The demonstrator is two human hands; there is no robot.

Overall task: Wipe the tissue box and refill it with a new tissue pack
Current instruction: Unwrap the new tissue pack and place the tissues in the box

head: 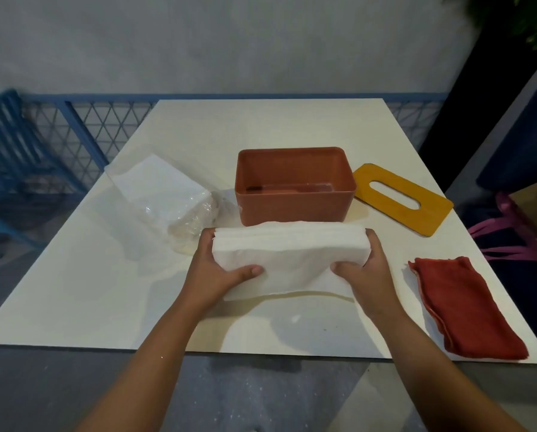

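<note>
Refilling is the step in hand: from my head view, my left hand [217, 269] and right hand [367, 269] clasp the tissue stack [289, 260] just before the open tissue box [293, 185]. Next, I judge, lift it squarely inside.

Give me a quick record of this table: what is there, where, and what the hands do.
Box: orange-brown, open, lid off
Lid: yellow, slotted, flat, right of the box
Tissues: white stack, held just in front of the box
Left hand: grips the stack's left end
Right hand: grips its right end
Cloth: red, folded, near the right edge of the table
Wrapper: clear plastic, tissues inside, left of the box
</note>
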